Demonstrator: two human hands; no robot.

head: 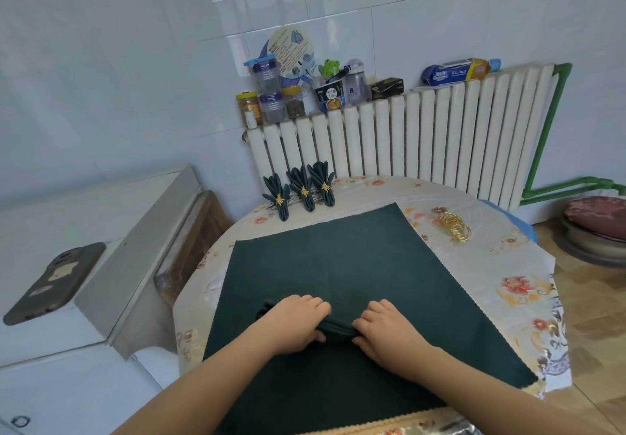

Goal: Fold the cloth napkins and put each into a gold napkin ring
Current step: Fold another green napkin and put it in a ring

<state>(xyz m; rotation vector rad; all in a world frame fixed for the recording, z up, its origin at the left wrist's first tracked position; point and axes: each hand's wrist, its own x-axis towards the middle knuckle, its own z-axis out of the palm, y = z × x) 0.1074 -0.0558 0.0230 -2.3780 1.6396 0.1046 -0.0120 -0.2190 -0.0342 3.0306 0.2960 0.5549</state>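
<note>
Both hands gripped a pleated dark green napkin (333, 331) that was gathered into a narrow bundle. The left hand (298, 324) held its left part, fingers curled over the top and thumb tucked beneath; the right hand (384, 331) pinched the right part the same way, so each grip was pressed together round the cloth. The bundle's long axis ran left to right between the two grips, tilted slightly, with its left end poking out past the left hand toward the far left.

Under the grips lay a flat dark green cloth (338, 258) spread on the counter (521, 292), its far corner pointing away from the person. Beyond the grips and to the left, at the counter's far edge, three finished napkins (299, 191) lay side by side, each cinched in a gold ring, their fanned ends pointing away toward the radiator (423, 130). Beyond and to the right of the right grip sat a loose pile of gold napkin rings (455, 226), well apart from the hands.
</note>
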